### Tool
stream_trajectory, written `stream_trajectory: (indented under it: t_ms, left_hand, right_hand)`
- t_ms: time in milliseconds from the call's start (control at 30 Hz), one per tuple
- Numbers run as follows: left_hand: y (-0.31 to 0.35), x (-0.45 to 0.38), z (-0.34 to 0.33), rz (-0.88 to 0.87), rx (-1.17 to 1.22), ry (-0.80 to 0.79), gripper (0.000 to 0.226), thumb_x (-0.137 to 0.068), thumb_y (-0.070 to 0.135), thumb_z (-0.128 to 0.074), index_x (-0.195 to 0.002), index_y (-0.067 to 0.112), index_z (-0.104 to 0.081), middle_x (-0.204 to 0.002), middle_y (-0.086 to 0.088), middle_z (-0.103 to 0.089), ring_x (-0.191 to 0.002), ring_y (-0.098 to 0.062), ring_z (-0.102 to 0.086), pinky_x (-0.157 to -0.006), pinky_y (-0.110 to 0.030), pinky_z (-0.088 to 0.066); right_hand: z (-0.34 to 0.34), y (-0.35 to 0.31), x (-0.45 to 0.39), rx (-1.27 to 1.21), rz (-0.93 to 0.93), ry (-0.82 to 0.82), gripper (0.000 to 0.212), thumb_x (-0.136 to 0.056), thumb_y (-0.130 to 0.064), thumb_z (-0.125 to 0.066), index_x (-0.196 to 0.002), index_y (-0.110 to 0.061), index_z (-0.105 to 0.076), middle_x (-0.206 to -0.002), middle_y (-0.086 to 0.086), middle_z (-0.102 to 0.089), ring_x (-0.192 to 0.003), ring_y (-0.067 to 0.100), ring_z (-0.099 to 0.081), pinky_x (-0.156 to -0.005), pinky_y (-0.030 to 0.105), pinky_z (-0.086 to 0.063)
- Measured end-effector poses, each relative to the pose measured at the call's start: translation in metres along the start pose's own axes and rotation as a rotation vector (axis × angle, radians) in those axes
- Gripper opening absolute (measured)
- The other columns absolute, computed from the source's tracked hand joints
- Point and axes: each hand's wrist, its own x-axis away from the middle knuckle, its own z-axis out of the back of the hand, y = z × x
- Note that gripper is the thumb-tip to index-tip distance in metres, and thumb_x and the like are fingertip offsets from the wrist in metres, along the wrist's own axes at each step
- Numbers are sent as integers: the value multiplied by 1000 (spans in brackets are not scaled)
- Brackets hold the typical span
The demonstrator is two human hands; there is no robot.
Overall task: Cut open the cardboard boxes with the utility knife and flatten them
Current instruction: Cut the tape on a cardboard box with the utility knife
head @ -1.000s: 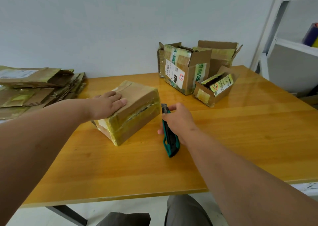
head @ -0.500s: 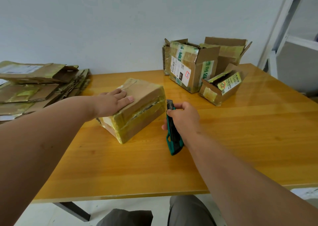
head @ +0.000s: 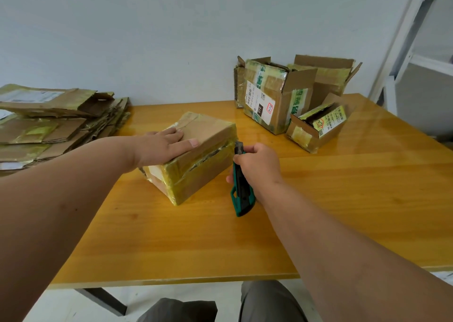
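At the far left, a stack (head: pixel 56 125) of flattened cardboard is lying on the table (head: pixel 343 199), its pieces piled unevenly with tape strips and a white label showing on the top one. Just right of it, the left hand (head: pixel 164 147) is resting flat on the box (head: pixel 196 155), fingers straight and spread over the top face, pressing down and curling round nothing. The box is sitting near the middle of the table, turned at an angle so one corner is pointing toward the person; yellowish tape is running round its sides and a taped seam is showing along the near long face. Right beside the box's right corner, the right hand (head: pixel 257 167) is gripping the knife (head: pixel 241 187), fingers wrapped round the green and black handle, with the thumb near the upper end. The knife is standing steeply, its tip up against the box's right edge at the taped seam and its butt pointing down toward the person; whether the blade is out I cannot tell. Farther right, near the wall, three opened boxes are sitting together: a large one (head: pixel 272 96) with a white label, another (head: pixel 328 76) behind it with raised flaps, and a small one (head: pixel 316 128) in front with a yellow label. At the far right, a white shelf frame (head: pixel 411 39) is standing beside the table.
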Motion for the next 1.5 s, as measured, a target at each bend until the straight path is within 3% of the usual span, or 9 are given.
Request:
stream_trajectory:
  t_ms: [300,533,633,833,933,1033,1200,1367,1500]
  left_hand:
    - [-2,-6,-1,-7,-60,0,80,-89,70,-12,-156,27,-7,-164,4,-2,-149,-26,-5,-118,-43,-6]
    - [-10,-12,-2,6,-119,6,113,-62,97,2,-155,33,-5,-163,9,0,-149,-27,-7,-117,-57,-8]
    - [-13,-17,-2,5,-124,5,124,-46,94,5,-155,35,-5,-163,10,1,-149,-27,-7,-117,-57,-10]
    - [-13,-18,-4,37,-105,9,108,-65,94,-2,-155,34,-5,-163,10,1,-149,-28,-7,-116,-58,-9]
    - [-9,-16,-3,49,-107,17,90,-80,81,-7,-155,32,-5,-163,8,1,-149,-29,-8,-117,-57,-10]
    - [-5,-11,-3,12,-145,39,73,-93,68,-13,-155,31,-3,-164,3,1,-149,-27,-8,-117,-47,-11]
    - [-19,7,6,-16,317,-21,101,-71,80,-44,-154,30,-16,-160,2,-20,-139,-23,-29,-113,-39,-23]
    - [-50,18,24,-95,199,-247,126,-41,81,-70,-151,46,-17,-158,25,11,-149,-16,0,-120,-46,-4]
    - [-56,20,9,-113,45,-198,121,-48,92,-50,-151,49,-4,-158,25,13,-149,-14,-2,-119,-42,-7]
  right_hand:
    - [-22,3,1,-58,18,69,17,-94,0,-53,-108,-10,-52,-95,17,-66,-44,20,-65,-50,33,-57]
    - [-35,2,10,-98,20,93,13,-95,-3,-52,-95,-16,-48,-91,8,-62,-60,23,-72,-53,33,-59]
    - [-41,-1,17,-38,40,4,13,-93,-1,-53,-97,-14,-55,-91,10,-66,-60,21,-71,-53,30,-57]
    - [-44,1,33,-114,-29,-163,14,-97,-6,-58,-108,-14,-54,-87,12,-67,-49,15,-64,-59,33,-61]
    - [-34,2,42,-2,-26,-287,19,-98,-8,-59,-113,-18,-53,-87,13,-68,-51,16,-64,-52,27,-56]
    - [-28,3,51,111,-19,-432,26,-98,-10,-59,-122,-18,-53,-81,9,-69,-57,18,-66,-63,28,-58]
    - [-17,2,54,300,17,-475,29,-99,-12,-57,-126,-22,-51,-88,7,-70,-61,16,-67,-65,27,-55]
    - [-16,0,52,314,33,-452,27,-100,-10,-55,-125,-21,-52,-87,9,-69,-60,18,-66,-66,29,-55]
    - [-17,4,54,256,15,-442,27,-97,-7,-58,-122,-18,-56,-83,12,-69,-56,20,-64,-61,29,-55]
